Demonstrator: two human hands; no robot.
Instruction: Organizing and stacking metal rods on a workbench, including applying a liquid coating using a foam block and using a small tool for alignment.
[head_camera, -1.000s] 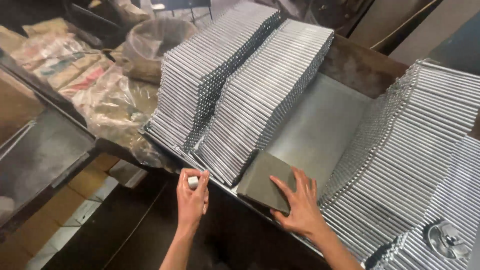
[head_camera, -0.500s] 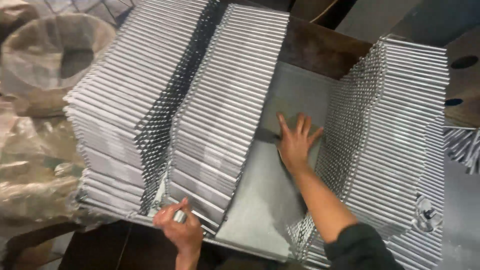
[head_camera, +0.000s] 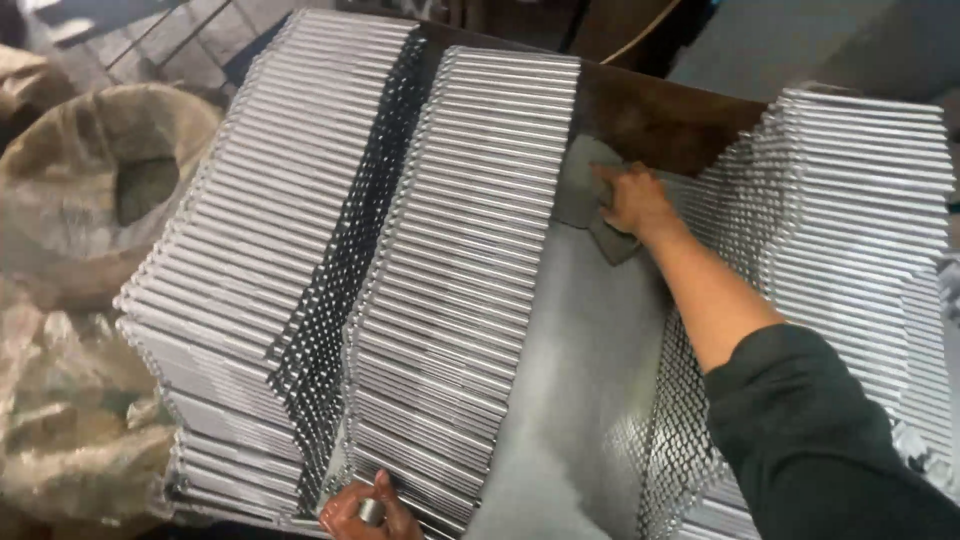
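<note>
The right hand (head_camera: 632, 200) is pressing flat, fingers spread, on a grey cloth (head_camera: 585, 195) lying toward eleven o'clock across the metal sheet (head_camera: 580, 390), while the left hand (head_camera: 365, 512) is pinching a small metal ring (head_camera: 371, 511) at six o'clock.

Workshop or small metal fabrication floor, not a home. Evidence: three tall stacks of identical ribbed metal pieces (head_camera: 250, 260), silver-grey, set in leaning rows on a bare sheet-metal bench (head_camera: 590, 380) with a dark, worn far edge. Surface is dusty grey. Left of the bench: crumpled woven sacks (head_camera: 90, 200), one open-mouthed, on a grimy floor. Dim light, rough dark boards and panels at the back. Bulk parts, raw metal, bagged waste all point to production work.
</note>
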